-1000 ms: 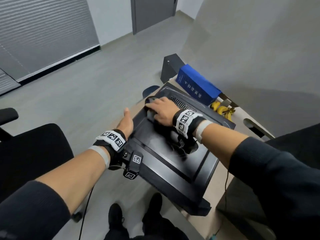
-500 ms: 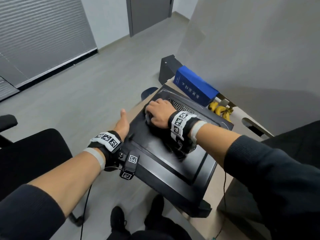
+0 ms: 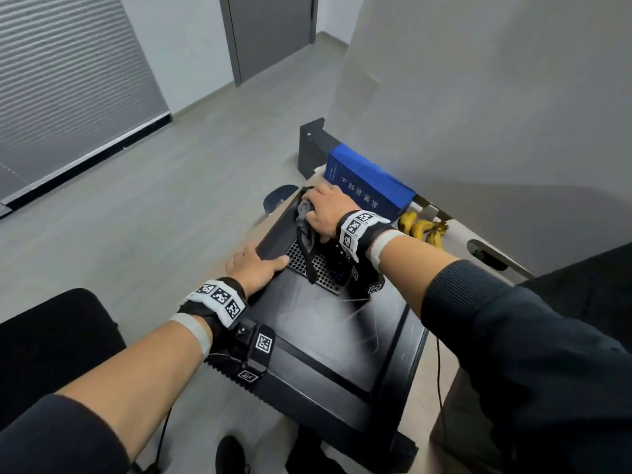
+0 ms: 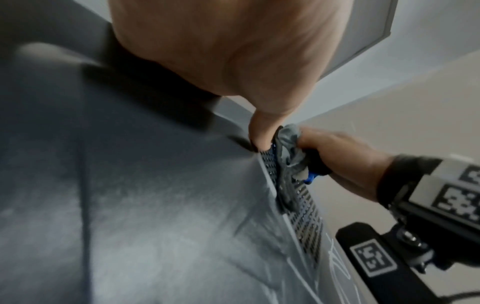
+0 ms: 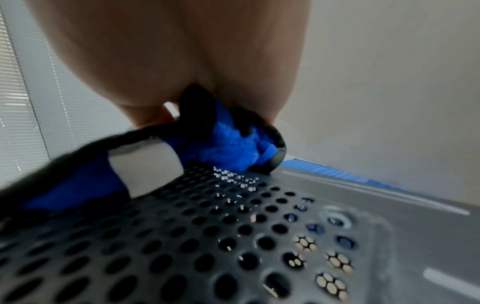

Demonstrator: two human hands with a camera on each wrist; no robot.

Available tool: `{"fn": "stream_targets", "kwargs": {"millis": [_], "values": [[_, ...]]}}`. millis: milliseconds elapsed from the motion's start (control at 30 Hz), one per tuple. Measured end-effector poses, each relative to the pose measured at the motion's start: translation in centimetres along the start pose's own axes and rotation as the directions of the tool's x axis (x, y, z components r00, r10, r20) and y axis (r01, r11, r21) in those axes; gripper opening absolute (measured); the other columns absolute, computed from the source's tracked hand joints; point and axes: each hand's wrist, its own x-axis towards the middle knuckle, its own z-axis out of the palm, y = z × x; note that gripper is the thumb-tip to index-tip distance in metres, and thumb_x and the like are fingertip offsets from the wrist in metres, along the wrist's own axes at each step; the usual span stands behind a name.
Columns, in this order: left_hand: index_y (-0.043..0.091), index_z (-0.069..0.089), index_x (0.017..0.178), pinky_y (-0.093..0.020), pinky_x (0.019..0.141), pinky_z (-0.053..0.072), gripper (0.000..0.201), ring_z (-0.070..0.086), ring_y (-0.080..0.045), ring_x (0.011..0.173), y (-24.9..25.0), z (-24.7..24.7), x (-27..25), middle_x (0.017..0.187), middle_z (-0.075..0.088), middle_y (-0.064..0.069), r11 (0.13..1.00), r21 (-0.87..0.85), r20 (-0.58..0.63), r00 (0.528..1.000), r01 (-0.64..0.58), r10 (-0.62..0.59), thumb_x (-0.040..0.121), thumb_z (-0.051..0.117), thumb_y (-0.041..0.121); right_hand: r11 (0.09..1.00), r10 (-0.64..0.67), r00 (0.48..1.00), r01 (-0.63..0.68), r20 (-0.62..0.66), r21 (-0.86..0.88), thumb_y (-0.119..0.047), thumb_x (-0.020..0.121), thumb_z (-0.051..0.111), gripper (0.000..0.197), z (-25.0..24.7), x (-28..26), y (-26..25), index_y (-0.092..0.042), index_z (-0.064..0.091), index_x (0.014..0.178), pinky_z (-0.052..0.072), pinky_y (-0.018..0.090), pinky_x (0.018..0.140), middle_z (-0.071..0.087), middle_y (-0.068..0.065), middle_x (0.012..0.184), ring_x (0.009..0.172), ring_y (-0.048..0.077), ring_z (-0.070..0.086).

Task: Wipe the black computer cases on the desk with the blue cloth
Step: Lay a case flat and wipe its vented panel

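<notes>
A black computer case (image 3: pixel 325 336) lies on its side on the desk, with a perforated vent panel (image 5: pixel 233 246) at its far end. My right hand (image 3: pixel 325 210) grips the bunched blue cloth (image 3: pixel 304 217) at the far edge of the case, just past the vent. The right wrist view shows the cloth (image 5: pixel 233 148) blue with black trim, pressed onto the holes under my palm (image 5: pixel 182 51). My left hand (image 3: pixel 254 266) rests against the case's left side (image 4: pixel 130 205), its thumb laid over the top edge. In the left wrist view the cloth (image 4: pixel 288 148) looks grey.
A blue box (image 3: pixel 366 183) and bananas (image 3: pixel 424 229) lie on the desk (image 3: pixel 460 236) behind the case, close to my right hand. Another black box (image 3: pixel 313 148) stands at the desk's far end. A grey partition (image 3: pixel 478 114) backs the desk. A black chair (image 3: pixel 51 343) is at my left.
My right hand has slid the cloth from the middle of the case to its far end, past the vent. My left hand has moved forward along the left edge.
</notes>
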Motion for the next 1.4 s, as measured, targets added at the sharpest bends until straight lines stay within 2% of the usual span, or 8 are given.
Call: {"fn": "stream_targets", "kwargs": {"millis": [100, 267, 400, 700, 833, 967, 1200, 1400], "values": [[0.035, 0.045, 0.143, -0.048, 0.107, 0.042, 0.111, 0.05, -0.033, 0.129, 0.4, 0.2, 0.0, 0.139, 0.055, -0.003, 0.978, 0.2, -0.089, 0.995, 0.061, -0.044, 0.045, 0.057, 0.086, 1.0, 0.026, 1.0, -0.026, -0.001, 0.017, -0.027, 0.089, 0.044, 0.048, 0.0, -1.2, -0.1, -0.017, 0.049, 0.136, 0.037, 0.043, 0.107, 0.045, 0.006, 0.14, 0.126, 0.03, 0.039], [0.024, 0.04, 0.149, -0.051, 0.108, 0.043, 0.128, 0.049, -0.036, 0.131, 1.4, -0.5, 0.9, 0.148, 0.045, -0.01, 0.988, 0.043, -0.006, 0.989, 0.148, -0.148, 0.039, 0.063, 0.085, 0.987, 0.161, 0.986, -0.162, -0.038, -0.015, -0.029, 0.089, 0.045, 0.042, 0.4, -7.4, 3.7, -0.013, 0.055, 0.127, 0.043, 0.044, 0.099, 0.047, 0.006, 0.13, 0.119, 0.031, 0.042], [0.022, 0.032, 0.151, -0.05, 0.108, 0.043, 0.123, 0.048, -0.036, 0.13, 3.5, -0.2, 0.7, 0.147, 0.045, -0.011, 0.997, 0.044, 0.035, 0.997, 0.065, -0.066, 0.045, 0.068, 0.073, 0.983, 0.182, 0.981, -0.182, -0.062, 0.005, -0.023, 0.089, 0.046, 0.054, 1.6, -10.2, 5.5, -0.016, 0.046, 0.142, 0.036, 0.041, 0.106, 0.045, 0.007, 0.14, 0.121, 0.034, 0.042], [0.016, 0.027, 0.154, -0.044, 0.113, 0.035, 0.102, 0.038, -0.035, 0.139, 3.6, 0.6, 1.0, 0.152, 0.039, -0.015, 0.951, 0.308, -0.035, 0.999, 0.026, -0.016, 0.074, 0.078, 0.052, 0.99, -0.107, 0.993, 0.111, -0.046, 0.084, -0.015, 0.088, 0.056, 0.059, 0.9, -2.5, 0.5, -0.007, 0.043, 0.145, 0.017, 0.031, 0.118, 0.038, 0.014, 0.153, 0.142, 0.028, 0.031], [0.015, 0.021, 0.156, -0.04, 0.118, 0.027, 0.1, 0.029, -0.032, 0.145, 3.5, 0.8, 1.2, 0.156, 0.033, -0.014, 0.936, 0.352, -0.043, 0.999, 0.012, 0.004, 0.079, 0.075, 0.048, 0.963, -0.253, 0.966, 0.257, 0.06, -0.081, -0.024, 0.082, 0.047, 0.058, 1.7, 1.1, -2.8, -0.012, 0.052, 0.138, 0.023, 0.04, 0.117, 0.047, 0.009, 0.148, 0.138, 0.028, 0.037], [0.022, 0.017, 0.157, -0.042, 0.118, 0.026, 0.105, 0.028, -0.032, 0.145, 3.3, 0.7, 1.5, 0.157, 0.031, -0.012, 0.937, 0.349, -0.043, 0.999, 0.008, 0.008, 0.076, 0.076, 0.053, 0.957, -0.234, 0.966, 0.249, 0.109, -0.15, -0.036, 0.07, 0.031, 0.068, 2.3, 2.7, -3.1, -0.019, 0.056, 0.131, 0.033, 0.046, 0.108, 0.054, 0.0, 0.138, 0.131, 0.026, 0.04], [0.029, 0.017, 0.158, -0.043, 0.118, 0.027, 0.108, 0.028, -0.034, 0.144, 3.2, 0.6, 1.6, 0.156, 0.032, -0.013, 0.947, 0.32, -0.034, 0.999, 0.028, -0.018, 0.072, 0.077, 0.055, 0.999, -0.008, 1.0, 0.007, 0.02, 0.051, -0.024, 0.084, 0.047, 0.051, 0.9, 0.2, 1.1, -0.013, 0.049, 0.135, 0.039, 0.041, 0.106, 0.047, 0.009, 0.139, 0.128, 0.03, 0.045], [0.034, 0.023, 0.156, -0.049, 0.115, 0.031, 0.115, 0.035, -0.035, 0.14, 3.2, 0.8, 1.8, 0.153, 0.04, -0.01, 0.94, 0.34, -0.033, 0.999, 0.027, -0.017, 0.056, 0.071, 0.064, 0.949, 0.314, 0.949, -0.313, -0.031, 0.031, -0.033, 0.085, 0.039, 0.059, 1.6, -7.4, 6.6, -0.016, 0.042, 0.142, 0.042, 0.044, 0.104, 0.051, 0.014, 0.137, 0.125, 0.036, 0.047]]}}
